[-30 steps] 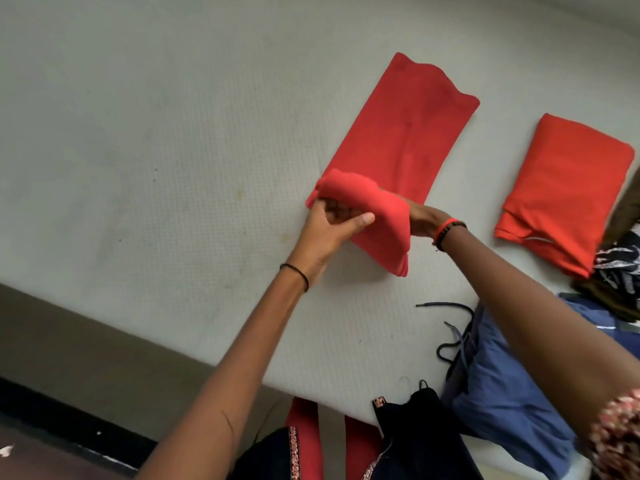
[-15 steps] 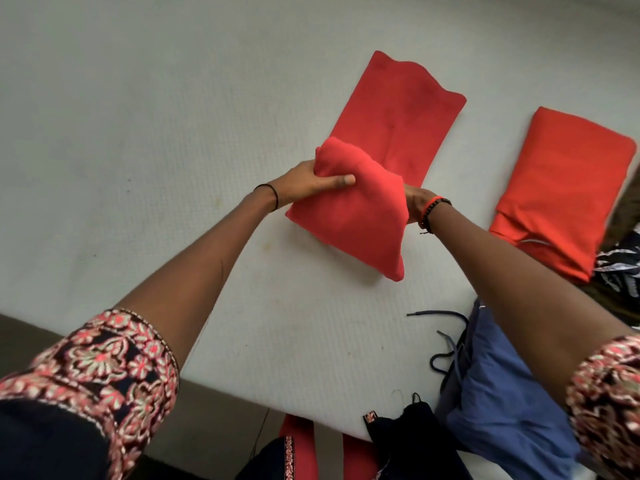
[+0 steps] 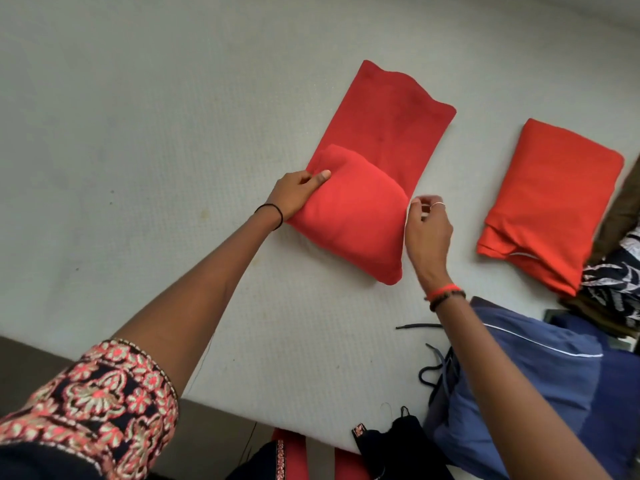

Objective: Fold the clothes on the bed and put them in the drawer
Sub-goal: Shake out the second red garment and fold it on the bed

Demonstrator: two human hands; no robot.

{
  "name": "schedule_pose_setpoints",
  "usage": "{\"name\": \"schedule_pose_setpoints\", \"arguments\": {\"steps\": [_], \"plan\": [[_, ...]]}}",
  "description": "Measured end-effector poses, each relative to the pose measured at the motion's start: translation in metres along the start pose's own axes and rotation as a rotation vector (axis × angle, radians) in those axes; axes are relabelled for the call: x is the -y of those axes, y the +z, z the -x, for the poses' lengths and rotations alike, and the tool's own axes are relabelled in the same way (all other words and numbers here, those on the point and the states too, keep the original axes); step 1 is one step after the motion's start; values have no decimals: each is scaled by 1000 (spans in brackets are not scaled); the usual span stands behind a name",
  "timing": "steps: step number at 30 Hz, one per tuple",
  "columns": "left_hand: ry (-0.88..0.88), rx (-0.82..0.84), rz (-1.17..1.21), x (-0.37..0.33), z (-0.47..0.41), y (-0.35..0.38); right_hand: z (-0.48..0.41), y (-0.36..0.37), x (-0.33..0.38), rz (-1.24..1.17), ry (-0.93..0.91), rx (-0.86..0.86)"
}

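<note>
A red garment (image 3: pixel 381 133) lies on the white bed (image 3: pixel 138 133), its near end folded up over itself into a thick pad. My left hand (image 3: pixel 298 195) grips the left edge of that folded part, thumb on top. Just off the pad's right edge, my right hand (image 3: pixel 427 230) hovers with fingers loosely curled, holding nothing. A second red garment (image 3: pixel 554 202) lies folded to the right.
A blue garment (image 3: pixel 519 393) with dark drawstrings lies at the near right of the bed. A black-and-white patterned cloth (image 3: pixel 616 282) and brown fabric sit at the right edge. A black item (image 3: pixel 391 441) hangs at the bed's near edge.
The lifted near end of the red garment has been laid down flat over the rest. My right hand has come out from under the fold and let go.
</note>
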State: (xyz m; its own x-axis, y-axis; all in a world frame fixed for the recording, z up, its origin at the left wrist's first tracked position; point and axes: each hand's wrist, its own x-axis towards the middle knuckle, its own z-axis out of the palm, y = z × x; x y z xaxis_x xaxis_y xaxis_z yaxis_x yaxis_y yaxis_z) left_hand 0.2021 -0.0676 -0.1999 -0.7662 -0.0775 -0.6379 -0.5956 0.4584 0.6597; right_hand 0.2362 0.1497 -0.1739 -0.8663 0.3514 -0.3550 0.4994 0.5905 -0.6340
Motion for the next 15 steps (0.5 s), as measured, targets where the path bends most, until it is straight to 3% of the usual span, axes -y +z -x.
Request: {"name": "schedule_pose_setpoints", "arguments": {"steps": [2, 5, 7, 9, 15], "plan": [[3, -112, 40, 7, 3, 2, 28, 0, 8, 189, -472, -107], [-27, -387, 227, 20, 14, 9, 59, 24, 9, 518, -874, 108], [-129, -557, 383, 31, 22, 20, 62, 42, 1, 715, -918, 191], [-252, -612, 563, 38, 31, 31, 53, 56, 0, 797, -875, 198], [-380, -370, 1083, 34, 52, 45, 27, 70, 10, 856, -716, 245]]}}
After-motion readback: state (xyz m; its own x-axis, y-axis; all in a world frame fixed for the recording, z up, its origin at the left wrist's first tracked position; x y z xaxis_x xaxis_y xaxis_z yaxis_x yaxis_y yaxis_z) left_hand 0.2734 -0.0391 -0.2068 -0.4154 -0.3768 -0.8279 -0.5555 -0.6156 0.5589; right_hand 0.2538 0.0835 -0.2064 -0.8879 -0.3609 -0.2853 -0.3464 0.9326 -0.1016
